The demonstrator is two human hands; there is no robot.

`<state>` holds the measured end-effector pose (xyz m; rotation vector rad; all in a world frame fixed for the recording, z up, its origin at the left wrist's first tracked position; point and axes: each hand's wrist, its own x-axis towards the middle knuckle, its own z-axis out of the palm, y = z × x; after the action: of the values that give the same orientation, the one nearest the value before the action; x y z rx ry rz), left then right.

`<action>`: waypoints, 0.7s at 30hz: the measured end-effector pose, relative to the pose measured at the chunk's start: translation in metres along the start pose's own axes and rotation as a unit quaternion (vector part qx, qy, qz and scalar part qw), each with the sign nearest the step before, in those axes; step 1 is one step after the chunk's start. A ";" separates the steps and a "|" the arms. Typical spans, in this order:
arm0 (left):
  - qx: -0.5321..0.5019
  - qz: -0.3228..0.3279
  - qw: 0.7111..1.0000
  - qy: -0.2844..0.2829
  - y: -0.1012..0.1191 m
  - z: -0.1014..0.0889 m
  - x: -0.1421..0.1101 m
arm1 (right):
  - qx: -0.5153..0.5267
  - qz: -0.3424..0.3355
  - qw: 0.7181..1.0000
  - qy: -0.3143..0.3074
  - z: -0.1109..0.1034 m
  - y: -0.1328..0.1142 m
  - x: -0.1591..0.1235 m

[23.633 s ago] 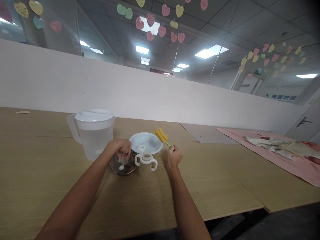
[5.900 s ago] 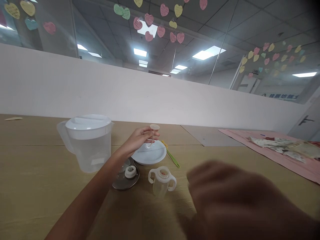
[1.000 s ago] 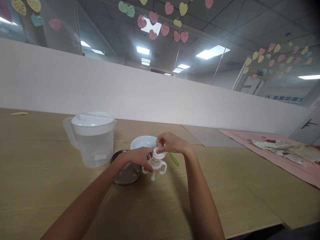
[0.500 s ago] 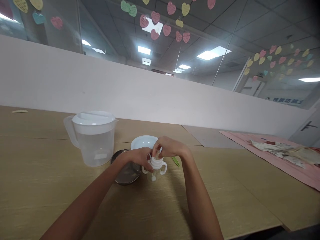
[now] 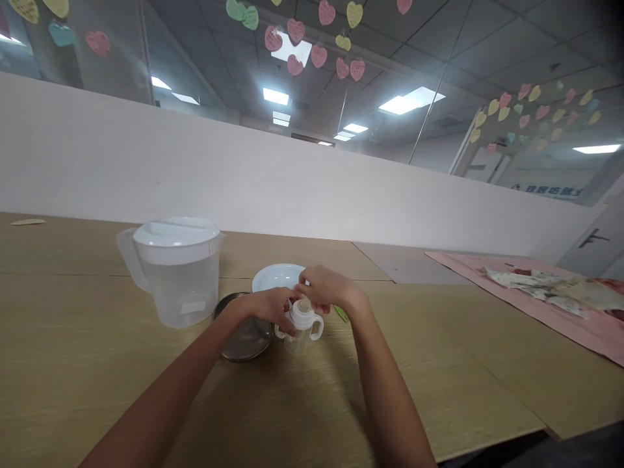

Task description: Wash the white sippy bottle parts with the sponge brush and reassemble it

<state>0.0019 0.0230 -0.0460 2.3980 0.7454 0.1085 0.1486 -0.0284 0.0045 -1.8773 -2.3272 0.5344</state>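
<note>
A small clear baby bottle (image 5: pixel 301 333) with two white side handles stands on the wooden table. My left hand (image 5: pixel 266 307) grips its left side near the handle. My right hand (image 5: pixel 327 290) curls over the white collar and nipple (image 5: pixel 303 312) on top of the bottle, fingers closed around it. A white plate (image 5: pixel 273 278) lies just behind the hands. A round metal lid (image 5: pixel 246 338) lies flat to the left of the bottle, under my left wrist.
A clear plastic pitcher (image 5: pixel 175 272) with a white lid, holding water, stands at the left. A green brush handle (image 5: pixel 341 314) pokes out behind my right wrist. A pink cloth (image 5: pixel 546 305) with folded items covers the right side. A white partition wall (image 5: pixel 244 175) runs behind the table.
My right hand has come down from above the bottle and now presses the collar onto its top. The left hand keeps its grip on the bottle.
</note>
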 end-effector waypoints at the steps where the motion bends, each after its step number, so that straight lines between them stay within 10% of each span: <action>1: 0.007 -0.001 1.000 0.002 -0.001 0.000 0.000 | 0.001 0.000 1.000 0.021 -0.002 0.000 -0.004; 21: 0.072 -0.004 0.997 0.021 0.018 0.005 -0.004 | -0.041 -0.010 0.999 -0.003 -0.001 -0.003 0.001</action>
<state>0.0088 0.0067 -0.0398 2.5361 0.8056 0.1049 0.1461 -0.0282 0.0059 -1.8874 -2.4035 0.4488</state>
